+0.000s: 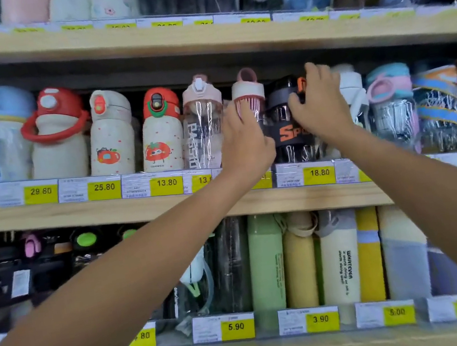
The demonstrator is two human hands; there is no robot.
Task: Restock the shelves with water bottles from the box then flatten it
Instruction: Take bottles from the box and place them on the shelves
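Clear plastic water bottle with black lid, orange clasp and black band is stood on the middle wooden shelf, between both hands. Its top is gripped by the right hand, fingers curled over the lid. The left hand is laid against its left side; finger curl cannot be told. A yellow 18.80 price tag is seen just below the hands.

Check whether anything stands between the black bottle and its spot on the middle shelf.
Nothing visible blocks it. The black bottle sits at the shelf edge, right hand gripping its lid. Pink-lid bottle and left hand crowd its left, a white bottle its right. Space behind is hidden.
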